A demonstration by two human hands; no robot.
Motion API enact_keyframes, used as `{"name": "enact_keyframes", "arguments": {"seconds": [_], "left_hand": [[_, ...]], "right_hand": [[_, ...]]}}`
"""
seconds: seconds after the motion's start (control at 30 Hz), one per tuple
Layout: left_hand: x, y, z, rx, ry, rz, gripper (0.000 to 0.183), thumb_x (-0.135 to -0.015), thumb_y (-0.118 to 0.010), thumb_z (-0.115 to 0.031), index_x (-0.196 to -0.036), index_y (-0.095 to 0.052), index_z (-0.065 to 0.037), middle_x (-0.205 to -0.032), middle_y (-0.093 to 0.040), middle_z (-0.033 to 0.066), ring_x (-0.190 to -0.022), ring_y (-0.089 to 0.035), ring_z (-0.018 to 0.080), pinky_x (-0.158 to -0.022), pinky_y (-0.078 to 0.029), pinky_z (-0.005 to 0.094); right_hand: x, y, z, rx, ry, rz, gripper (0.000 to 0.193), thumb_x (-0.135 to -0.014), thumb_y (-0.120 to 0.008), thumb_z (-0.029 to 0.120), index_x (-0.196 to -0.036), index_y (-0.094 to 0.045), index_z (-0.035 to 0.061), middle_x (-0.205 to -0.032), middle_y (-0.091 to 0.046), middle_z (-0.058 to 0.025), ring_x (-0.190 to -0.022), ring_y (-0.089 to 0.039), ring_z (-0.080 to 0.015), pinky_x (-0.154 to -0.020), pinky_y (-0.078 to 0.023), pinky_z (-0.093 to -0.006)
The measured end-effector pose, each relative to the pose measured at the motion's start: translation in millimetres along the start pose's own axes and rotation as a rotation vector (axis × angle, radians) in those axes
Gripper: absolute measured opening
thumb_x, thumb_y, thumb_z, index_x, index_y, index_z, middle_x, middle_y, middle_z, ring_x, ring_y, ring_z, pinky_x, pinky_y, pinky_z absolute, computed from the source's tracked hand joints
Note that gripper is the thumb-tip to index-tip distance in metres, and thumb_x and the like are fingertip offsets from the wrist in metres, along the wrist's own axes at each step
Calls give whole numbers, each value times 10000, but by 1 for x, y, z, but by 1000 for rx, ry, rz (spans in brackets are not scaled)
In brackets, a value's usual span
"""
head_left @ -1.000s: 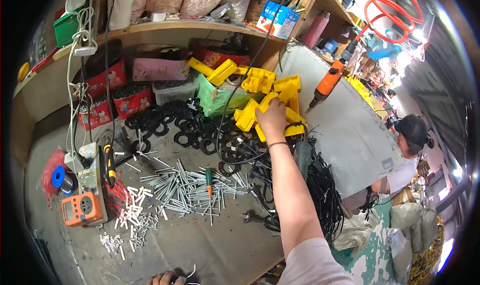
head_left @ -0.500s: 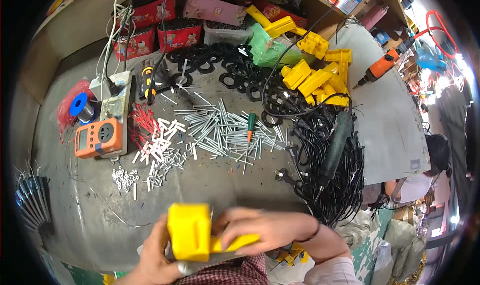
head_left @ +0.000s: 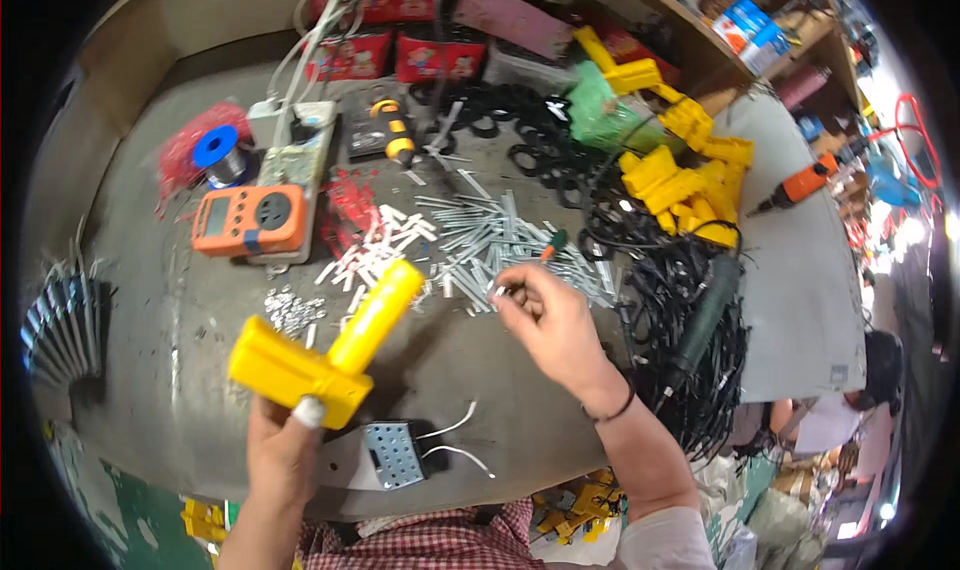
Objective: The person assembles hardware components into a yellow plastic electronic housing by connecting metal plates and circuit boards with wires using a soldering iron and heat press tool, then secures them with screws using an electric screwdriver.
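Note:
In my left hand [head_left: 280,440] is a yellow plastic housing [head_left: 300,370] with a round handle, raised over the near left of the table; a white wrap covers a digit of that hand. My right hand [head_left: 550,325] is at the near edge of a pile of long metal screws [head_left: 490,235], its fingers pinched. A small pale bit shows at the fingertips, too small to name. Just beyond that hand lies a screwdriver [head_left: 553,247] with a green and orange handle. Near the table's front edge rests a perforated metal plate [head_left: 396,456] with two white wires.
White sleeves [head_left: 405,230], red wires and small nuts [head_left: 290,310] lie left of the screws. An orange meter [head_left: 250,220] and solder spool [head_left: 220,155] stand farther left. Black cables [head_left: 690,340], yellow housings [head_left: 690,185] and an orange power screwdriver [head_left: 805,183] are at right.
My right hand has left the yellow housing and reached forward to the screws. My left hand has turned the housing so its handle points up and away. The perforated plate has come into view.

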State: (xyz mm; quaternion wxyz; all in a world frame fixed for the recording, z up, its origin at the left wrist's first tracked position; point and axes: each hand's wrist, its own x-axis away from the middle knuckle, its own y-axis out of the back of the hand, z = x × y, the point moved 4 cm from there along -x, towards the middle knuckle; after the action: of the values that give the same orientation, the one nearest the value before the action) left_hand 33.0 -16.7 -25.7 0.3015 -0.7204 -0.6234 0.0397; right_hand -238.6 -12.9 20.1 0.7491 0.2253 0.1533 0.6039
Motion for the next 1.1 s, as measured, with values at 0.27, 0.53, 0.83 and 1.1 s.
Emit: {"name": "enact_keyframes", "arguments": {"seconds": [0.27,0.53,0.83,1.1], "left_hand": [[-6,-25,-4,-73,-13,190,583,-757,-621,10,-1274,-354,-28,-1184,-505,74,-1092,-511,194,-950,-399,352],[-3,-23,-21,-248,50,323,587,-779,-615,9,-1286,-320,-4,-1187,-510,102,-1105,-514,199,-961,-399,352],[-10,-41,3,375,66,433,470,-769,-680,-115,-1174,-473,0,-1133,-572,125,-1057,-557,252,-945,-417,393],[3,-46,9,324,-76,368,461,-770,-679,-97,-1166,-463,-6,-1126,-567,107,-1056,-552,238,-947,-400,388]], "right_hand": [[23,-56,82,628,808,70,221,-681,-552,78,-893,-570,19,-944,-552,-89,-807,-557,-229,-656,-484,-320],[36,-58,94,587,1021,197,223,-645,-581,82,-853,-577,4,-808,-544,-74,-717,-536,-205,-606,-475,-302],[55,-30,80,-425,602,-13,165,-766,-620,-24,-924,-585,-61,-928,-629,-153,-792,-656,-245,-682,-543,-291],[62,-30,71,-643,319,-55,231,-837,-575,-33,-975,-389,-42,-887,-615,-222,-752,-652,-233,-671,-552,-299]]}}
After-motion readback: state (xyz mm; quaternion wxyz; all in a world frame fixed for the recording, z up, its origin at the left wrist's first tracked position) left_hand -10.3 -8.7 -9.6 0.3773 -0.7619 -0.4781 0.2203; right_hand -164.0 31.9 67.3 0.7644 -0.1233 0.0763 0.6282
